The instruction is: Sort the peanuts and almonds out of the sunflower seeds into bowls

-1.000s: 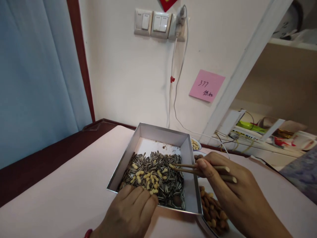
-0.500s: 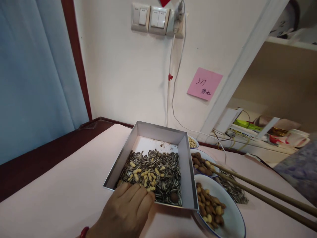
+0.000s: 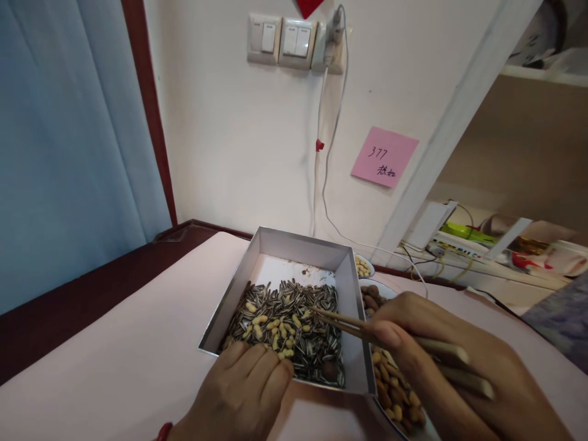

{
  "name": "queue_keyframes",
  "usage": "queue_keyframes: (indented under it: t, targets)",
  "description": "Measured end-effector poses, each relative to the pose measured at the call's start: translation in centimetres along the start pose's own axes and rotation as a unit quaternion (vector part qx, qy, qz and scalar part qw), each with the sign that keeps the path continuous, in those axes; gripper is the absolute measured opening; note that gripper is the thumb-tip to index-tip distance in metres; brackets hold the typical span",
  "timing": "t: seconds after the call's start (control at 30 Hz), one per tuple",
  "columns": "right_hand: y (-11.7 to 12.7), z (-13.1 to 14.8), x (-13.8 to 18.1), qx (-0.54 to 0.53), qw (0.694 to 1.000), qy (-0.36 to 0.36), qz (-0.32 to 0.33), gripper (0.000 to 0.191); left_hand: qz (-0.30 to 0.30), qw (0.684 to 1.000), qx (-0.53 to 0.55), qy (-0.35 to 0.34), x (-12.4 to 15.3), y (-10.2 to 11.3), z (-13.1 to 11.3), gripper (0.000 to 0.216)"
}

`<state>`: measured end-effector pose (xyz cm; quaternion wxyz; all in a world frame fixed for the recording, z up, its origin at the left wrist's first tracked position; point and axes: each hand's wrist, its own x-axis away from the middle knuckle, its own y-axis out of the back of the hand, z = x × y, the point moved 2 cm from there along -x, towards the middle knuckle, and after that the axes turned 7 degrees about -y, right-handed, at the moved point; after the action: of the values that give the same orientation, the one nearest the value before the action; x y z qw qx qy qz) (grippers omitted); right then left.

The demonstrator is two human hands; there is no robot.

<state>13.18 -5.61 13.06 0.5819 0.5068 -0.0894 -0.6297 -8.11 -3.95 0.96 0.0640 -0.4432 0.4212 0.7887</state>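
Curled over the near rim of a grey-white box (image 3: 316, 242), my left hand (image 3: 243, 389) is closed on it. Striped sunflower seeds (image 3: 316, 343) cover much of the box floor, with several peanuts (image 3: 275, 331) on top and one round brown nut (image 3: 329, 369) at the near right corner. My right hand (image 3: 441, 349) grips a pair of wooden chopsticks (image 3: 349, 321). Their tips are over the seeds, close to a peanut; whether they touch it I cannot tell. Partly hidden behind that hand is a bowl of brown-shelled nuts (image 3: 395, 392).
Right of the box stand a bowl of brown nuts (image 3: 374, 298) and a small bowl of pale nuts (image 3: 362, 266). A white cable (image 3: 324, 184) hangs down the wall near a pink note (image 3: 384, 157). A cluttered shelf (image 3: 496, 245) is at the right, a blue curtain (image 3: 78, 135) at the left.
My right hand has come into view with the chopsticks, and their tips have moved left from above the bowls to inside the box. My left hand stays on the rim. The view shifts slightly.
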Motion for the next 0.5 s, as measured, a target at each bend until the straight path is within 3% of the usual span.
queue_keyframes:
  t: [0.13, 0.5]
  targets:
    - [-1.5, -0.6, -0.8, -0.019, 0.999, -0.012, 0.035, 0.03, 0.001, 1.0, 0.001, -0.004, 0.0, 0.1, -0.1, 0.018]
    - [-2.1, -0.9, -0.8, -0.02, 0.999, -0.003, 0.045, 0.031, 0.002, 1.0, 0.002, -0.01, 0.3, -0.1, 0.2, 0.019]
